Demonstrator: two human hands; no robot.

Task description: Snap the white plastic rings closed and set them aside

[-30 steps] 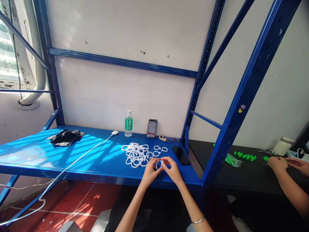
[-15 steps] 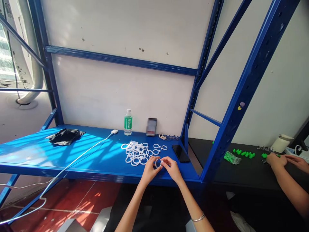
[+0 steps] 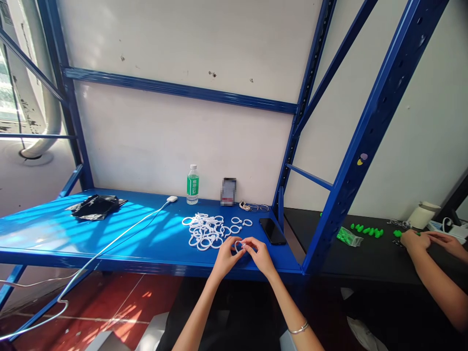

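Observation:
Between my two hands, above the front edge of the blue table (image 3: 146, 246), is a white ring (image 3: 237, 246). The fingers of my left hand (image 3: 227, 253) pinch its left side. My right hand (image 3: 257, 252), with a bracelet at the wrist, closes its fingertips on the ring's right side; the small part there is mostly hidden by the fingers. Just beyond my left hand lies a heap of white rings (image 3: 204, 231). A few single white rings (image 3: 236, 220) lie apart, to the right of the heap.
A black phone (image 3: 272, 231) lies right of my hands. Behind stand a bottle (image 3: 192, 185) and an upright phone (image 3: 228, 192), with glasses (image 3: 259, 207) nearby. A white cable (image 3: 120, 240) and black plastic bag (image 3: 95, 207) are left. Another person's hands (image 3: 417, 240) work beside green pieces (image 3: 375, 232).
My fingertips have drawn slightly closer around the white ring, covering more of it. The whole view has shifted a little; the heap looks the same.

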